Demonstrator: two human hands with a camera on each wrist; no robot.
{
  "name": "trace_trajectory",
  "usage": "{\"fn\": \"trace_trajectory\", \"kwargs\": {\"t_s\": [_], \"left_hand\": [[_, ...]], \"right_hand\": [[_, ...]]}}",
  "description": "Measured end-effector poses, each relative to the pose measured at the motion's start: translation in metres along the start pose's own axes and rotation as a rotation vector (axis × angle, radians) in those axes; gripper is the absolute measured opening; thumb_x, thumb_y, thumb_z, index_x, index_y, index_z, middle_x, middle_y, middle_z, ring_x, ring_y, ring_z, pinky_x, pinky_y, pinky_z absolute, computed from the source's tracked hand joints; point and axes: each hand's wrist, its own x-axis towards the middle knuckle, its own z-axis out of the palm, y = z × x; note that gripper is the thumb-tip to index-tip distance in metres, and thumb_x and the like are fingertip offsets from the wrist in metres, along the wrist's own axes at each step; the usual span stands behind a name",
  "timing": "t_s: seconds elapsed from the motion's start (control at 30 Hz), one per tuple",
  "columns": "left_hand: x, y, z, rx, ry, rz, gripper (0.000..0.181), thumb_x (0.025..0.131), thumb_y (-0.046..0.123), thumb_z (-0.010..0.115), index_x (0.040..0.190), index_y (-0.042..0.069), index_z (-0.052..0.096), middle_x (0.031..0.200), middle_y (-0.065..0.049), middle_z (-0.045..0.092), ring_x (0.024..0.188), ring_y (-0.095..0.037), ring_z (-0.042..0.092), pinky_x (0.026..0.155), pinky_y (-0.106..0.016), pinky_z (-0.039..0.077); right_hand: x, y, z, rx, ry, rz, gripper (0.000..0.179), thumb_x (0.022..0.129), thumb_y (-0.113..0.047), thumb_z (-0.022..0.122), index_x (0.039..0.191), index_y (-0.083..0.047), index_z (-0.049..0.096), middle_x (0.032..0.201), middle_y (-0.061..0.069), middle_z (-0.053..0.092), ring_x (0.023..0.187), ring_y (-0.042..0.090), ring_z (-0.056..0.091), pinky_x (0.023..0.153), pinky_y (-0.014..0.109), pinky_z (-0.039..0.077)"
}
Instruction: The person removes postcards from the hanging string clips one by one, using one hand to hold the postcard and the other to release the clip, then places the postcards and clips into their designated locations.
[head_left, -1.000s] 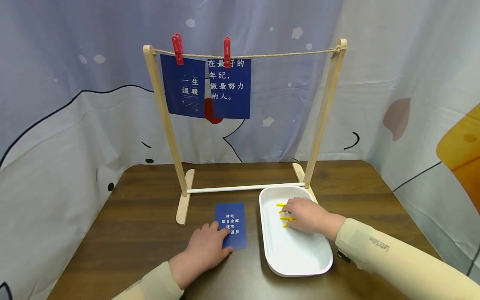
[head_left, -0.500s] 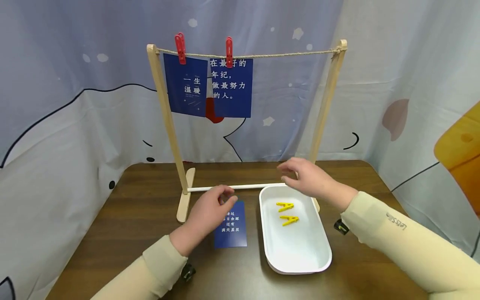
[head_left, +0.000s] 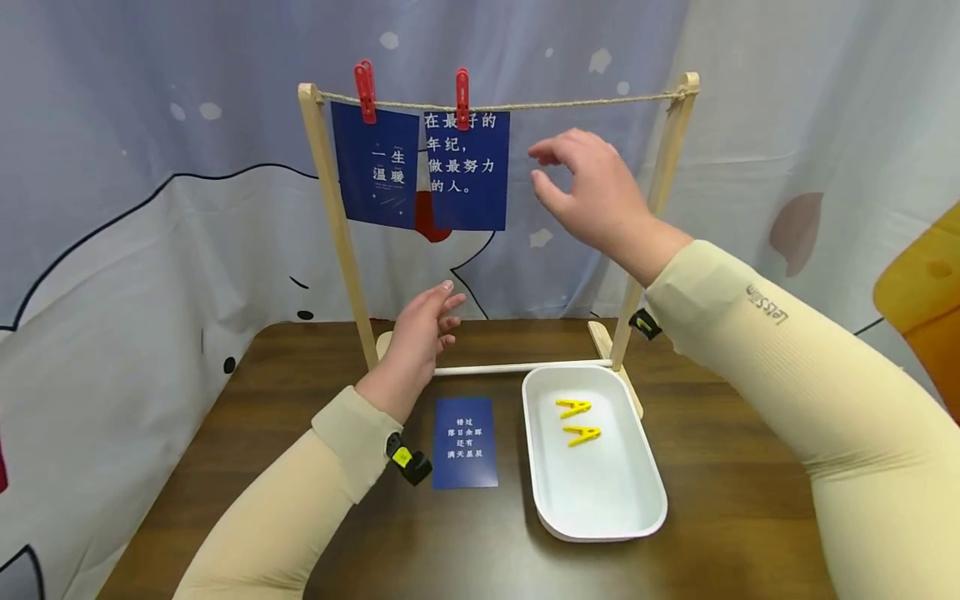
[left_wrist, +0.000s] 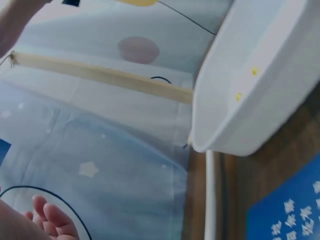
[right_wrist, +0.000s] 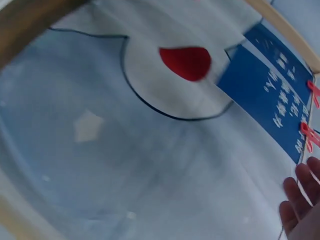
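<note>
Both of a person's hands have risen since the earlier frames: the left hand [head_left: 416, 337] has left the flat card [head_left: 465, 442], and the right hand [head_left: 588, 192] has come up out of the tray [head_left: 600, 500]. Nearest the camera are the person's cream sleeves [head_left: 750, 333], reaching forward over the brown desk [head_left: 420, 542]. On it the white tray sits just right of the flat card, a blue one with white writing that lies face up. Two yellow clothespins, one [head_left: 582, 436] nearer and one [head_left: 573, 408] farther, lie inside toward the tray's far edge. Farther back, the left hand hangs in the air with fingers loosely bent and apart, gripping nothing. A wooden stand [head_left: 341, 208] with a white rail [head_left: 517, 367] rises near the desk's far edge. The right hand, thumb and forefinger wide apart and nothing between them, shows below the rope [head_left: 570, 104]. To its left two blue cards, one [head_left: 375, 192] near the left post and one [head_left: 480, 196] beside it across a narrow gap, hang from red clothespins [head_left: 462, 98]. A printed curtain [head_left: 750, 125] fills the background beyond the desk's far edge.
</note>
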Motion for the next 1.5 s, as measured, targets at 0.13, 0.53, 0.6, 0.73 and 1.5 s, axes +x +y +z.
{"fn": "trace_trajectory", "kwargs": {"t_s": [0.13, 0.53, 0.6, 0.73, 1.5], "left_hand": [[0.01, 0.005, 0.006, -0.105, 0.016, -0.005, 0.051, 0.099, 0.043, 0.059, 0.142, 0.018, 0.051, 0.132, -0.002, 0.062, 0.09, -0.016, 0.055, 0.07, -0.027, 0.043], [0.029, 0.017, 0.023, -0.252, 0.023, 0.046, 0.045, 0.099, 0.042, 0.058, 0.139, 0.021, 0.054, 0.132, 0.001, 0.062, 0.101, -0.02, 0.054, 0.083, -0.032, 0.043], [0.031, 0.02, 0.025, -0.257, 0.008, 0.059, 0.046, 0.1, 0.041, 0.057, 0.14, 0.02, 0.053, 0.135, 0.0, 0.059, 0.102, -0.02, 0.053, 0.083, -0.032, 0.042], [0.034, 0.027, 0.026, -0.28, -0.013, 0.077, 0.047, 0.101, 0.039, 0.056, 0.143, 0.018, 0.05, 0.139, -0.003, 0.056, 0.101, -0.019, 0.053, 0.085, -0.033, 0.041], [0.045, 0.034, 0.028, -0.377, 0.014, 0.113, 0.027, 0.101, 0.031, 0.057, 0.124, 0.018, 0.059, 0.124, -0.004, 0.066, 0.093, -0.019, 0.058, 0.072, -0.027, 0.044]], "right_hand": [[0.027, -0.016, -0.005, -0.037, 0.103, -0.014, 0.033, 0.101, -0.027, 0.052, 0.125, -0.008, 0.066, 0.12, 0.005, 0.065, 0.115, 0.019, 0.055, 0.104, 0.034, 0.035], [0.08, -0.041, 0.002, -0.021, -0.041, 0.298, 0.056, 0.102, -0.051, 0.042, 0.149, -0.021, 0.045, 0.146, -0.003, 0.046, 0.132, 0.011, 0.042, 0.109, 0.021, 0.031], [0.086, -0.043, 0.003, 0.003, -0.061, 0.331, 0.058, 0.101, -0.053, 0.042, 0.15, -0.022, 0.043, 0.149, -0.004, 0.043, 0.133, 0.011, 0.041, 0.109, 0.021, 0.031], [0.093, -0.046, 0.006, 0.031, -0.092, 0.363, 0.06, 0.101, -0.056, 0.041, 0.151, -0.023, 0.042, 0.15, -0.005, 0.041, 0.135, 0.009, 0.04, 0.11, 0.021, 0.031], [0.096, -0.05, 0.019, 0.247, -0.117, 0.38, 0.048, 0.102, -0.046, 0.046, 0.144, -0.022, 0.05, 0.142, -0.002, 0.05, 0.126, 0.013, 0.048, 0.107, 0.024, 0.037]]}}
